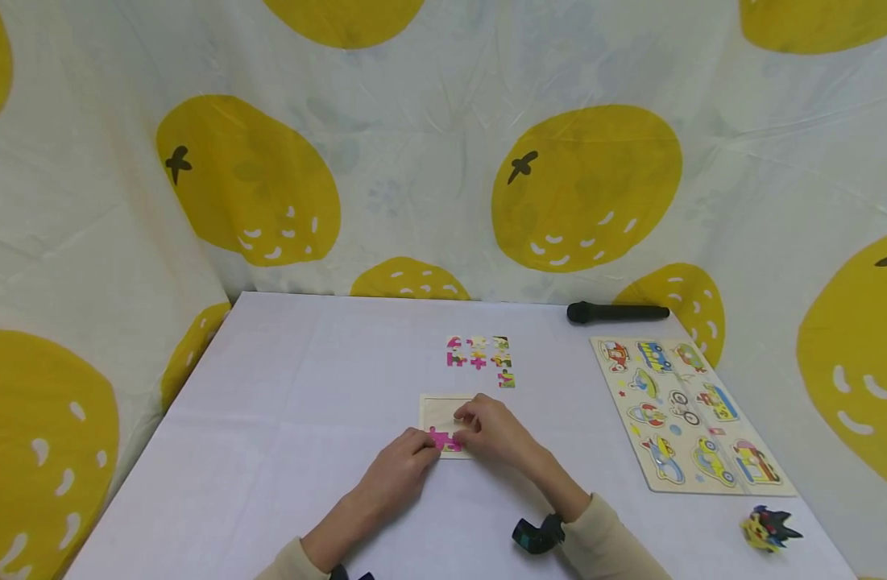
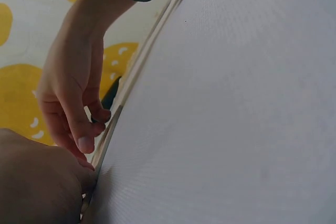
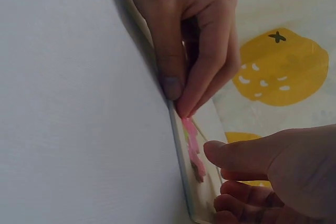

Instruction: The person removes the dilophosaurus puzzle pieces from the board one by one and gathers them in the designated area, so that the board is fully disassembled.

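A small square wooden puzzle tray [image 1: 425,411] lies flat in front of me, with pink jigsaw pieces [image 1: 441,440] along its near side. At the tray's near left corner is my left hand [image 1: 402,467], thumb and index finger together on a pink jigsaw piece [image 3: 193,145]. My right hand [image 1: 497,431] hovers over the tray's right side, thumb and fingers apart, nothing seen between them. In the right wrist view, the right thumb [image 3: 218,153] is close beside the pink pieces. The left hand's fingers hide part of the tray corner.
Several loose jigsaw pieces [image 1: 478,352] lie in rows beyond the tray. A wooden vehicle puzzle board [image 1: 635,439] lies at right, with a black microphone [image 1: 617,313] behind it. A small spiky figurine [image 1: 765,529] stands near the right table edge.
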The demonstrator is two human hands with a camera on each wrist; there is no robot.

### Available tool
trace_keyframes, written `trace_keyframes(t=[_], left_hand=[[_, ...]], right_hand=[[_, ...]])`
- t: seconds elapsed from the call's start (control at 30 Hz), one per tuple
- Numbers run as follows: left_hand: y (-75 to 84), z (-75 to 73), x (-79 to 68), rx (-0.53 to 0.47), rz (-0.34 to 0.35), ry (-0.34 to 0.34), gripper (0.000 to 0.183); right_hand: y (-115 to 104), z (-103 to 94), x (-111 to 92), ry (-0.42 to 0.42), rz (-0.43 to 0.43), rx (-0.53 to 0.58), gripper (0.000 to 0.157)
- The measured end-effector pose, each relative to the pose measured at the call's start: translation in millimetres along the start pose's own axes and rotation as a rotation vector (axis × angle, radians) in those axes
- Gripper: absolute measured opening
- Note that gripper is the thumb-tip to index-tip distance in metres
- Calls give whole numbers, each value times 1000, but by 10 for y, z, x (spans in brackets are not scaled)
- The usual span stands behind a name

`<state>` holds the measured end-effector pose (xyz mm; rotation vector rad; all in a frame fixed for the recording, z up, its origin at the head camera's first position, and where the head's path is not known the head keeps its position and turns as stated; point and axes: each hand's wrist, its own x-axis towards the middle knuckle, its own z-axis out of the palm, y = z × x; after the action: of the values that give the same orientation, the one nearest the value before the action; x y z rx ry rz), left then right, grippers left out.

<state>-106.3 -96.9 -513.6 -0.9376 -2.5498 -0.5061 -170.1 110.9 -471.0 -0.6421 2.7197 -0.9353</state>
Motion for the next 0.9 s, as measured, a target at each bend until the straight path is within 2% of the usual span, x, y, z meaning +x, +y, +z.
trace_keyframes(t=[0.2, 0.5, 0.9], left_hand=[[-7, 7, 0, 15, 6, 23, 15], [-15, 28, 3, 35, 21, 57, 11], [-11, 17, -8, 25, -19, 74, 8]], right_hand=[[12, 49, -30, -38, -47, -30, 25], [10, 67, -33, -68, -34, -39, 24], [59, 92, -23, -68, -45, -31, 24]])
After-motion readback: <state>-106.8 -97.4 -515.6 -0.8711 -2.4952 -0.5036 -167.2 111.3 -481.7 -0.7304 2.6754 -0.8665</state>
